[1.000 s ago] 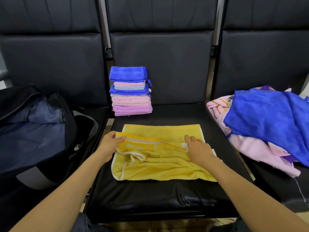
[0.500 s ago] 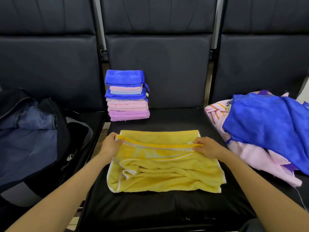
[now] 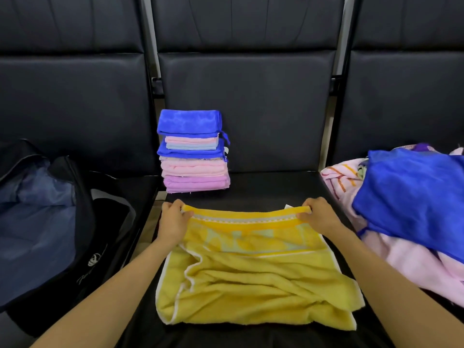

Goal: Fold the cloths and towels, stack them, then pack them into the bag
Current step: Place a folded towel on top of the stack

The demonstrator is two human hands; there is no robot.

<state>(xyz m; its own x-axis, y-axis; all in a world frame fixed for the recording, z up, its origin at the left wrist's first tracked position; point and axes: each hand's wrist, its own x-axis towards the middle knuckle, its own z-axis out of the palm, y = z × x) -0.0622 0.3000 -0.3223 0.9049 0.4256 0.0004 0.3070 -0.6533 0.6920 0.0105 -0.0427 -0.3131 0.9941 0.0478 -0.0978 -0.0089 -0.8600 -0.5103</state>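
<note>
Yellow towel (image 3: pixel 251 280) lies on the middle seat (image 3: pixel 271 187), just in front of the folded stack (image 3: pixel 194 156). The open bag (image 3: pixel 37 222) is on the seat to the left and the loose heap (image 3: pixel 414 267) is on the seat to the right. The left hand (image 3: pixel 173 222) pinches the far left corner and the right hand (image 3: pixel 319 217) pinches the far right corner, with fingers curled tight on the edge. That edge is lifted a little. What could go wrong, biggest thing first: the heap is big and floppy and spreads to the edge of its seat, so it could slide down if an arm bumps it. The near half of the towel is bunched and wrinkly, so I think a fold made now would come out lumpy and not sit flat on the stack. The stack is tall and thin and close to the hands, so a push forward could tip it over. Now the counting: three seats, one bag, and one heap with one blue cloth (image 3: pixel 411 197) on top and pink ones under it that I cannot count. Then one yellow towel, one stack of about seven folded pieces that are hard to tell apart, and two hands.
</note>
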